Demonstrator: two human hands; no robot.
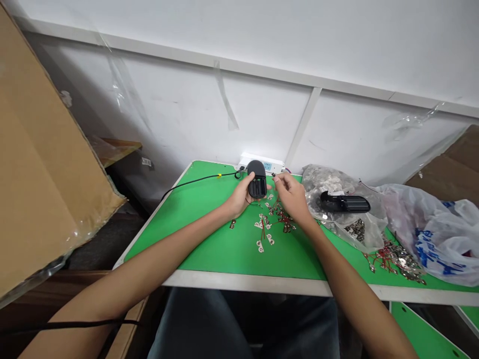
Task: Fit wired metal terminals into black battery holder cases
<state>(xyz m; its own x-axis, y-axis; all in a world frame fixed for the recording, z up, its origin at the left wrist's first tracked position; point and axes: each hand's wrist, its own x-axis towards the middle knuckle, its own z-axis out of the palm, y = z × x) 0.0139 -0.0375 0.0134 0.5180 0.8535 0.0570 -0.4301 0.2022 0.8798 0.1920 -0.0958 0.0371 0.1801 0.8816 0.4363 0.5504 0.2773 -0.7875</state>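
Note:
My left hand (242, 195) is closed around a black plastic housing (256, 180) with a rounded top and an open battery compartment facing me. Beside it, my right hand (291, 192) pinches a small dark piece (274, 175) between thumb and fingertips, too small to name. On the green tabletop below the hands lie several small metal battery contacts (262, 223), some joined to red wires. A loose dark contact (232, 224) rests by my left wrist. What the fingers behind the housing touch is hidden.
A white power strip (267, 163) with a black cable (194, 182) sits against the wall. To the right, a clear bag (342, 174) bears a second black housing (346, 203), near a contact pile (402, 262) and a white bag (445, 234). Cardboard (48, 149) stands left.

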